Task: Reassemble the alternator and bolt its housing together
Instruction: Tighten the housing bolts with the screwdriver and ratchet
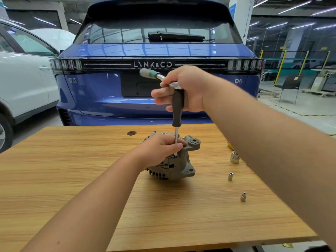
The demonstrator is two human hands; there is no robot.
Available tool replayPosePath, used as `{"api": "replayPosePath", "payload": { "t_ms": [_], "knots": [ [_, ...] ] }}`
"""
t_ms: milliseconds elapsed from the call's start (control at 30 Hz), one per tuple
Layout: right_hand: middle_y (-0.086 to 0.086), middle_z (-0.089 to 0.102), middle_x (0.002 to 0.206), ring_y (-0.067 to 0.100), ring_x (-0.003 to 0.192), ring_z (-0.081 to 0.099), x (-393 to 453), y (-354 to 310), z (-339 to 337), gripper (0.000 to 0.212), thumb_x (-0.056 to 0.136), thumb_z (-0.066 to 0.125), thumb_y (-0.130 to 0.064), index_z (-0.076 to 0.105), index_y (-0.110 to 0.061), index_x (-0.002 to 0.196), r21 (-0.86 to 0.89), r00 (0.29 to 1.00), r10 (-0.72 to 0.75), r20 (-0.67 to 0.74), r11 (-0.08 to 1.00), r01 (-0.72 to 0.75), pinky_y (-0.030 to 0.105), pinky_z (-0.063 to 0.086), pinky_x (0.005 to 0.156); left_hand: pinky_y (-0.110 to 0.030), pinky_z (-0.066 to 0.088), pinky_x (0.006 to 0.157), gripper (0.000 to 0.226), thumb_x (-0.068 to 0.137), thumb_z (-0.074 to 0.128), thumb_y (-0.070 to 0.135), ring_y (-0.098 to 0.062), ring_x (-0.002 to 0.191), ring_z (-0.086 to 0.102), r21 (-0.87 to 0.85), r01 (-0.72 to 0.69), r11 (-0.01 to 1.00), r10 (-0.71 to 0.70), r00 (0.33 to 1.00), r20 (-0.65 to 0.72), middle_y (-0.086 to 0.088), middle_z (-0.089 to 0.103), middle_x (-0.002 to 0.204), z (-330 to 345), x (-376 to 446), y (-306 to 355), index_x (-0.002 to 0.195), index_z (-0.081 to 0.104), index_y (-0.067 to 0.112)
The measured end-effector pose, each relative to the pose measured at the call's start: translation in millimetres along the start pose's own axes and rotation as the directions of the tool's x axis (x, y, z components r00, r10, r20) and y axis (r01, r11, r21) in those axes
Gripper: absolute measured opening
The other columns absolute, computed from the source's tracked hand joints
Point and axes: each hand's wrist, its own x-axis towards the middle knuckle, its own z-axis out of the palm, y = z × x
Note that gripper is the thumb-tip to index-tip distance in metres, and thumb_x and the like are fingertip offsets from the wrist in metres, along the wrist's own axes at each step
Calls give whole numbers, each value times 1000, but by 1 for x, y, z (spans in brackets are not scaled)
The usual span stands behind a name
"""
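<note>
Now tightening a housing bolt on the alternator [174, 160].
Left hand [160, 151] grips the alternator; above it, right hand [183, 90] grasps the ratchet [163, 77] atop the black-handled driver [177, 108].

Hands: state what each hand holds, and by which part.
Right hand grips the ratchet at its head, atop the driver; left hand grips the alternator body.

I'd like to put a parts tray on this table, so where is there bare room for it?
The widest bare patch is the table's left half, left of the alternator and the left hand. The near edge, below both forearms, is bare too. The right side is crowded: three sockets stand there, with a yellow tool behind them.
</note>
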Motion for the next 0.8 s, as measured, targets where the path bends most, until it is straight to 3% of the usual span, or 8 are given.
{"api": "replayPosePath", "payload": {
  "t_ms": [133, 233, 300, 333, 400, 433, 533, 800],
  "knots": [
    [-2, 72, 83, 14, 80, 71, 9, 34, 6, 10, 99, 57, -23, 62, -14, 99, 559, 987, -24, -161, 821, 111, 39, 45, 80, -25, 44, 75, 21, 104, 56, 46, -3, 100, 62, -1, -6, 1000, 7, 1000, 4, 25, 69, 106, -1, -1, 1, 112, 71, 57],
    [-2, 65, 88, 13, 80, 63, 9, 47, 13, 7, 97, 65, -20, 58, -22, 95, 580, 919, -192, -344, 727, 369, 30, 52, 74, -25, 45, 75, 21, 104, 55, 45, -5, 99, 63, 16, -14, 1000, 14, 1000, 7, 24, 69, 104, -1, -2, 3, 106, 70, 60],
    [-8, 68, 105, 9, 94, 67, 5, 55, 19, 12, 99, 64, -20, 66, -29, 106, 247, 773, -444, -453, 770, 588, 26, 57, 84, -26, 45, 74, 24, 105, 54, 45, -7, 98, 63, 25, -8, 1000, 8, 1000, 4, 27, 69, 99, -1, -3, 5, 99, 68, 63],
    [-6, 67, 117, 12, 108, 66, 3, 59, 21, 18, 99, 63, -15, 70, -23, 113, -73, 632, -630, -451, 732, 677, 28, 54, 97, -27, 45, 74, 25, 105, 54, 45, -9, 98, 64, 25, -10, 1000, 10, 1000, 4, 27, 69, 98, -2, -3, 5, 97, 68, 64],
    [7, 67, 122, 27, 117, 62, 6, 69, 18, 25, 97, 60, -2, 72, -4, 118, -632, 337, -919, -203, 386, 672, 36, 49, 103, -34, 50, 82, 23, 104, 55, 44, -22, 102, 66, 15, -27, 1000, 27, 1000, 12, 18, 73, 104, -2, -3, 4, 100, 70, 61],
    [12, 70, 116, 32, 111, 63, 8, 71, 16, 25, 96, 58, 2, 72, 0, 117, -756, 271, -959, -85, 239, 609, 39, 51, 97, -40, 53, 87, 21, 104, 56, 44, -26, 105, 66, 11, -35, 999, 35, 999, 14, 11, 74, 107, -2, -3, 4, 101, 71, 58],
    [12, 69, 98, 34, 92, 60, 13, 67, 13, 23, 99, 55, -3, 72, -1, 115, -867, 341, -940, 14, 158, 472, 43, 49, 76, -40, 54, 90, 19, 104, 56, 44, -25, 103, 66, 10, -30, 1000, 30, 999, 13, 9, 73, 104, -1, -4, 3, 106, 72, 55],
    [7, 67, 100, 27, 93, 57, 6, 65, 16, 36, 102, 50, -30, 72, -6, 118, -815, 406, -913, 31, 212, 539, 28, 37, 78, -36, 54, 86, 19, 104, 56, 44, -27, 106, 66, -3, -38, 999, 38, 999, 23, 9, 74, 107, -1, -3, 2, 112, 72, 52]
  ]
}}
